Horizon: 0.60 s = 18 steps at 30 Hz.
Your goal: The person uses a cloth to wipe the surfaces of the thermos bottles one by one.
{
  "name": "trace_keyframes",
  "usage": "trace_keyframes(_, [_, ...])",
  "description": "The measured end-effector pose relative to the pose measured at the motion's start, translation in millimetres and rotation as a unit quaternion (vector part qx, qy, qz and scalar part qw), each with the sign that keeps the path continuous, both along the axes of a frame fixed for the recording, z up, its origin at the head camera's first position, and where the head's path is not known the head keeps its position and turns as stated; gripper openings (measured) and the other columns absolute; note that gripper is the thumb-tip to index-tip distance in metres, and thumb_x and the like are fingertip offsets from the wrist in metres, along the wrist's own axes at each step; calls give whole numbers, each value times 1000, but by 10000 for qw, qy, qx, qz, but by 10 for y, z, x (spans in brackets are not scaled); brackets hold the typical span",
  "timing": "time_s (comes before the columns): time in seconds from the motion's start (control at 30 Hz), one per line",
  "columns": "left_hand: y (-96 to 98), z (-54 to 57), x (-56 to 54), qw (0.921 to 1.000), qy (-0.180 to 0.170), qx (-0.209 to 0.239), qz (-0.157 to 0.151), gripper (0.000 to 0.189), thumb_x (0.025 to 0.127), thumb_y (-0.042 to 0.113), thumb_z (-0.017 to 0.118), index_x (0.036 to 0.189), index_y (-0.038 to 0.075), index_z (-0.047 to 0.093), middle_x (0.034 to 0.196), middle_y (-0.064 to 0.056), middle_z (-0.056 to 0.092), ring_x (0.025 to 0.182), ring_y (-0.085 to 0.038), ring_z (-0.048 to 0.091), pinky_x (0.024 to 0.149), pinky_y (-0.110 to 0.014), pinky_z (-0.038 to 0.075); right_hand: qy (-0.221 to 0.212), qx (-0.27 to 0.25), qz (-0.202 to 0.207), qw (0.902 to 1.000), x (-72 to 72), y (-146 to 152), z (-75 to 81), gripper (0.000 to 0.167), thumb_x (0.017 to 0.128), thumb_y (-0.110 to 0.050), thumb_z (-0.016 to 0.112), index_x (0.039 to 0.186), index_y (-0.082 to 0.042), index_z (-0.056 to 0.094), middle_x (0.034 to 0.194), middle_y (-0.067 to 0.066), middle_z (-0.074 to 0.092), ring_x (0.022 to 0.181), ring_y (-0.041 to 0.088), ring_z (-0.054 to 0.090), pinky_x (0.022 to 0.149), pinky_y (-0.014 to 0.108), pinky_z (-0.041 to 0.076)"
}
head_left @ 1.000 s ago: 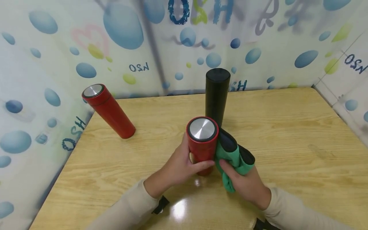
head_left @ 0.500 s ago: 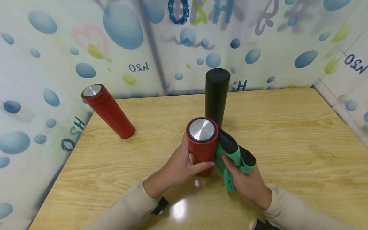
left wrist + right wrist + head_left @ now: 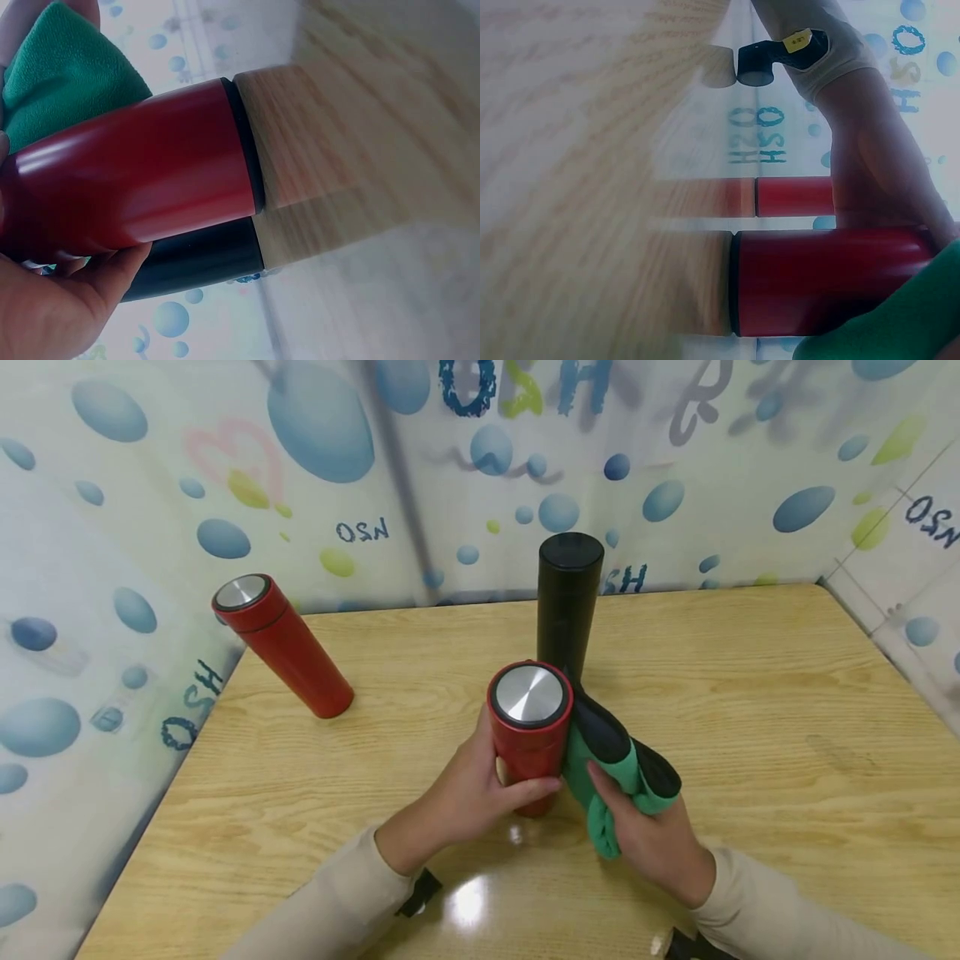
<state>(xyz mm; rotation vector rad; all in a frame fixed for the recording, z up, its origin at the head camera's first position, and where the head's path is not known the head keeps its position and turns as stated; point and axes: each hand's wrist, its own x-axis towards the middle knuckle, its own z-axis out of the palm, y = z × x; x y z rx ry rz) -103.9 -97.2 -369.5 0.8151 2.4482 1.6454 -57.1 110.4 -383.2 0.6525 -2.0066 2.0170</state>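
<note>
A red thermos (image 3: 531, 743) with a silver lid stands upright on the table, and my left hand (image 3: 468, 785) grips it around the side, thumb in front. My right hand (image 3: 648, 839) holds a folded cloth, green (image 3: 603, 802) with a black side, against the thermos's right flank. In the left wrist view the thermos (image 3: 142, 169) has a black base ring on the wood, with the green cloth (image 3: 71, 75) touching it. The right wrist view also shows the thermos (image 3: 825, 281) and part of the cloth (image 3: 900, 319); the right fingers are mostly hidden behind the cloth.
A black thermos (image 3: 568, 602) stands just behind the held one. Another red thermos (image 3: 288, 647) stands at the table's left. The wooden table (image 3: 750, 693) meets a patterned wall covering (image 3: 465, 485) at its back edge.
My right hand and the cloth have shifted slightly to the right along the thermos, and more of the cloth's black side shows. My left hand keeps its grip, with the thermos in place.
</note>
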Motion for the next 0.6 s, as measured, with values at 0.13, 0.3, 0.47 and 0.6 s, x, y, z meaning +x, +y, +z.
trace_keyframes(0.13, [3,10,5,10000,27,-2,25,98,81,24,84,153,32,18,145,12,48,136,-8,47,110,-39,46,92,-73,121,9999,0,-8,1,52,96,16,47,146,0,48,125,-3,66,51,6,53,62,18,51])
trace_keyframes(0.3, [1,14,1,10000,24,38,28,98,81,24,84,153,33,18,146,12,48,136,-8,46,111,-39,45,99,13,7,9999,0,-30,3,52,96,15,49,145,-2,50,116,-5,67,54,5,55,67,15,52])
trace_keyframes(0.47, [1,19,2,10000,-72,50,16,97,82,23,84,153,34,19,145,13,47,136,-7,46,110,-39,46,73,-187,-60,9998,20,-36,-4,51,95,16,50,141,-5,55,86,-4,64,43,7,49,50,21,47])
trace_keyframes(0.6, [11,28,7,9999,-73,86,-2,98,82,22,84,153,35,18,146,13,47,136,-8,46,110,-39,45,296,-140,-272,9991,39,-17,-11,58,92,20,51,139,-13,58,93,-2,70,65,1,63,65,14,53])
